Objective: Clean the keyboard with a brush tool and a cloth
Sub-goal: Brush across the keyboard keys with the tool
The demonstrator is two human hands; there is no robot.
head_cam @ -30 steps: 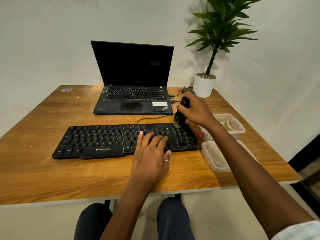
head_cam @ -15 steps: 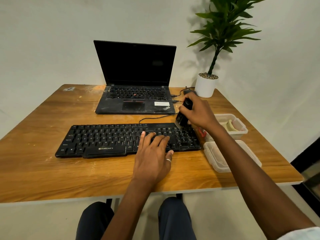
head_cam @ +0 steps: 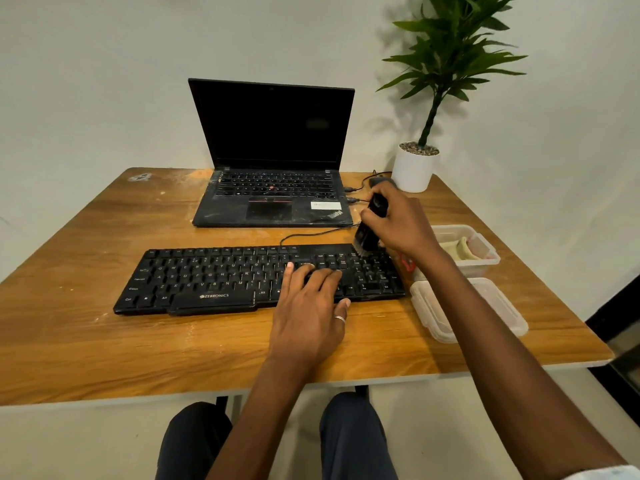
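Soft, fairly bright indoor light comes from the front right: the plant [head_cam: 450,53] casts a diffuse shadow leftward on the wall [head_cam: 104,81]. The desk's [head_cam: 104,341] near edge bows with wide-angle distortion. The brush [head_cam: 365,234] looks slightly motion-blurred.

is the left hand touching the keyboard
Touching. In the head view the left hand lies flat, its straight fingers resting on the keyboard keys.

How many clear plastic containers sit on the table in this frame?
2. The far container sits right of the keyboard and holds pale items. The near container lies just in front of it, partly covered by the right forearm. None else shows.
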